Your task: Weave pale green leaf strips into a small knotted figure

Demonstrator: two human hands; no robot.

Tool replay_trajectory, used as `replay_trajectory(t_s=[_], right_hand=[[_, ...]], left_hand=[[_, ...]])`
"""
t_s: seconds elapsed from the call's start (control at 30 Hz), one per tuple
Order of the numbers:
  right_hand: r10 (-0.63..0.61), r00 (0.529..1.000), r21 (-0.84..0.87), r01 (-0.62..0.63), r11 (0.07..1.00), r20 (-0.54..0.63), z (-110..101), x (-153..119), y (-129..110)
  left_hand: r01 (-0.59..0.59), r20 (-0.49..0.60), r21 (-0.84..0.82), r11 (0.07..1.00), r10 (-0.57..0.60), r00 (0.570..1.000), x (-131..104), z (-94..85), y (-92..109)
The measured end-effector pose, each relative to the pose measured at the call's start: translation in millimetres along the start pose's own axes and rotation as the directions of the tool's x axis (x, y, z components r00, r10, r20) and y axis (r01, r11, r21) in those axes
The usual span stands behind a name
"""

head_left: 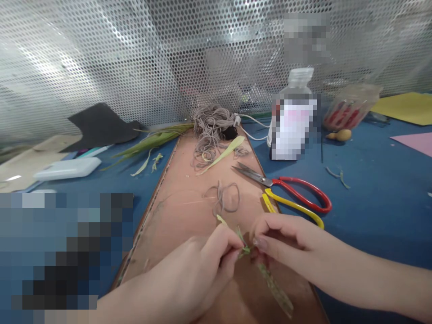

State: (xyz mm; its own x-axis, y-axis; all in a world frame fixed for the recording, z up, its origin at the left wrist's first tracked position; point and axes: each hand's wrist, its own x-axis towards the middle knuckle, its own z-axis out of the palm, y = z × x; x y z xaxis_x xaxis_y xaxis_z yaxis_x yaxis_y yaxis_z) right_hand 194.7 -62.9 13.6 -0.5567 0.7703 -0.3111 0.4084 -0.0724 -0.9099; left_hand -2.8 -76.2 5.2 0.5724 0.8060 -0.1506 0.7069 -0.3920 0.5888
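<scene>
My left hand is closed in a pinch on a small bundle of green leaf strips, low over the brown board. A pale tip of leaf pokes out above the left fingers. Close on the right, my right hand is pinched together at the same bundle; what lies exactly between its fingertips is hidden. A longer mottled green leaf piece hangs down below both hands. Just beyond them a loop of grey cord rests on the board. Scissors with red and yellow handles lie open beyond my right hand.
The brown board runs across the blue table. At its far end sits a tangled heap of grey cord with a pale leaf strip. Around it are a bottle, a jar, green leaves and a white case.
</scene>
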Motion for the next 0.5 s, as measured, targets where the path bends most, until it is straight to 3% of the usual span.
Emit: replay_trajectory(t_s=[0.23, 0.5], right_hand=[[0.011, 0.999, -0.067, -0.015, 0.998, -0.051, 0.3, -1.9, 0.5], [0.125, 0.987, 0.351, -0.151, 0.924, 0.097, 7.7, -3.3, -3.2]], left_hand=[[0.014, -0.054, 0.012, 1.0, -0.013, 0.998, 0.9, 3.3, -1.2], [-0.068, -0.058, 0.062, 0.996, 0.072, 0.996, -0.3, -4.4, 0.4]])
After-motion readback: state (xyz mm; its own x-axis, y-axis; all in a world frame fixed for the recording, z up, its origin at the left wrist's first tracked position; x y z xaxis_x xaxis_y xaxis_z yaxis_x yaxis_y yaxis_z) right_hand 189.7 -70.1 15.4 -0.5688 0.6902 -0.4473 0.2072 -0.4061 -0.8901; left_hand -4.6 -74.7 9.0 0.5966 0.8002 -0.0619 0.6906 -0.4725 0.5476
